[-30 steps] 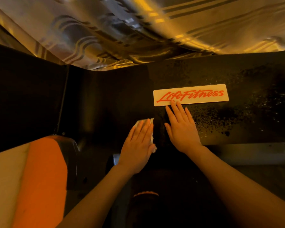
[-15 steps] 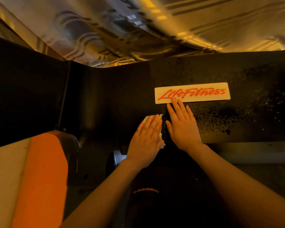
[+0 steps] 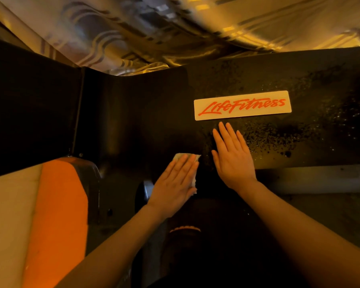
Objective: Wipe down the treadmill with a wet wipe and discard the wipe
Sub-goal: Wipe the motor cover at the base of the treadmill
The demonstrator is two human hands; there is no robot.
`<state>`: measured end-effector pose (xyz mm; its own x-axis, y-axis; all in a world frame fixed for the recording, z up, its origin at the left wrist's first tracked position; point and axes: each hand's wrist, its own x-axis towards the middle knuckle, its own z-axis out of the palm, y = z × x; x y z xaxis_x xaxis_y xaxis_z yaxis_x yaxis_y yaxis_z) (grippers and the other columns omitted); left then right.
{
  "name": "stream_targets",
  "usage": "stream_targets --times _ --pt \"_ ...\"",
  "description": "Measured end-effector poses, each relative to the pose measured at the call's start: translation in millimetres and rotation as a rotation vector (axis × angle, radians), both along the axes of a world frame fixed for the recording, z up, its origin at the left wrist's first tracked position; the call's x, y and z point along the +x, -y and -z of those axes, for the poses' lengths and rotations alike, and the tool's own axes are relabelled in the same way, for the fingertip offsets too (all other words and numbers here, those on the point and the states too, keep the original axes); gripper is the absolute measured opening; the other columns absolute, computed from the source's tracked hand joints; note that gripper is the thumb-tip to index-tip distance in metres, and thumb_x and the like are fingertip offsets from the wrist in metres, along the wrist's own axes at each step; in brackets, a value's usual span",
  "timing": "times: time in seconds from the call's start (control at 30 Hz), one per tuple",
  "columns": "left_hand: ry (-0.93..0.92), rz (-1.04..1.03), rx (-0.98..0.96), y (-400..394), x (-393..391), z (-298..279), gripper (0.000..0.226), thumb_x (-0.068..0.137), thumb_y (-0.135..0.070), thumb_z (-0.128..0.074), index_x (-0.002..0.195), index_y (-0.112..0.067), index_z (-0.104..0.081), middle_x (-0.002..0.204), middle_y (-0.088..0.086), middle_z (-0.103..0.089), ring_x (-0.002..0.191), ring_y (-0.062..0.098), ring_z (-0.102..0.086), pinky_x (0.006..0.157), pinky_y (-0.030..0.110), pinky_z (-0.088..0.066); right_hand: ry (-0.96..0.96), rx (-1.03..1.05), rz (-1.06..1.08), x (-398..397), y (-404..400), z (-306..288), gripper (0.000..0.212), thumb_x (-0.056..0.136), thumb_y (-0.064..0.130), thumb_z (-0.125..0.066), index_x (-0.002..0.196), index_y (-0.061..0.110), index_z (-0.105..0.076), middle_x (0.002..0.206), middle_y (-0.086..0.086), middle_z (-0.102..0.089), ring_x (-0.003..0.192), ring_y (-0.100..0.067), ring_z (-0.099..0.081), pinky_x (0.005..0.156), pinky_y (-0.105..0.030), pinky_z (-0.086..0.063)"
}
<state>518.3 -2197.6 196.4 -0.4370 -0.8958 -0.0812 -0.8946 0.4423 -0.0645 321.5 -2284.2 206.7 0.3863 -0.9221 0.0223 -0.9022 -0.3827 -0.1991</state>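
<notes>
A patterned carpet [image 3: 116,36] runs along the far side, behind the black treadmill hood [image 3: 146,113]. At the near left sits an orange and cream panel [image 3: 56,215]. The left hand [image 3: 176,180], fingers straight, presses the white wet wipe [image 3: 187,157] flat on the hood near its near edge; the wipe's long axis runs near to far. Bare hood lies open to its left. Just right, the right hand [image 3: 233,156] rests flat, fingers straight and pointing at the Life Fitness label [image 3: 242,105], whose long axis runs left to right. Droplets [image 3: 279,138] speckle the hood further right.
</notes>
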Motion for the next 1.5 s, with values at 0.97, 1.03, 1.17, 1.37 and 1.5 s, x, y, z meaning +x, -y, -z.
stream_targets --times 0.97,1.03,1.17,1.37,1.5 --pt "-0.107 -0.272 0.137 116.6 -22.9 -32.8 0.070 0.098 -0.052 -0.007 0.151 -0.009 0.012 0.163 0.010 0.012 0.146 0.019 0.019 0.116 0.031 0.016 0.161 0.010 0.027 -1.4 41.5 -11.0 0.057 0.097 0.032 -0.041 0.147 0.004 -0.040 0.154 -0.015 -0.038 0.143 -0.029 -0.034 0.115 -0.043 -0.031" --pt "-0.114 -0.290 0.156 132.6 -22.3 -34.9 0.070 0.103 -0.048 -0.018 0.152 -0.010 0.015 0.162 0.007 0.018 0.145 0.016 0.023 0.115 0.030 0.017 0.134 0.021 0.026 -0.3 57.0 -10.9 0.057 0.098 0.033 -0.042 0.148 0.006 -0.039 0.156 -0.014 -0.035 0.146 -0.028 -0.029 0.117 -0.041 -0.023" --pt "-0.077 -0.283 0.155 166.0 -19.7 -36.4 0.069 0.104 -0.045 -0.019 0.152 -0.010 0.018 0.162 0.006 0.020 0.148 0.019 0.018 0.119 0.032 0.012 0.091 0.047 0.028 3.7 75.1 -7.9 0.061 0.098 0.041 -0.028 0.147 0.007 -0.042 0.156 -0.012 -0.034 0.146 -0.026 -0.027 0.116 -0.038 -0.016" --pt "-0.067 -0.295 0.178 216.2 -18.7 -39.6 0.068 0.104 -0.044 -0.017 0.153 -0.011 0.017 0.162 0.006 0.019 0.149 0.018 0.017 0.122 0.034 0.008 0.093 0.010 0.024 2.5 75.8 -2.5 0.057 0.098 0.037 -0.032 0.146 0.009 -0.044 0.155 -0.010 -0.038 0.144 -0.024 -0.030 0.116 -0.041 -0.022" --pt "-0.132 -0.328 0.220 243.9 -22.4 -41.6 0.069 0.105 -0.042 -0.024 0.153 -0.013 0.015 0.162 0.006 0.018 0.149 0.019 0.017 0.122 0.035 0.008 0.103 0.022 0.027 1.9 77.2 -1.5 0.057 0.099 0.038 -0.031 0.147 0.010 -0.043 0.155 -0.008 -0.037 0.145 -0.023 -0.031 0.117 -0.043 -0.025"
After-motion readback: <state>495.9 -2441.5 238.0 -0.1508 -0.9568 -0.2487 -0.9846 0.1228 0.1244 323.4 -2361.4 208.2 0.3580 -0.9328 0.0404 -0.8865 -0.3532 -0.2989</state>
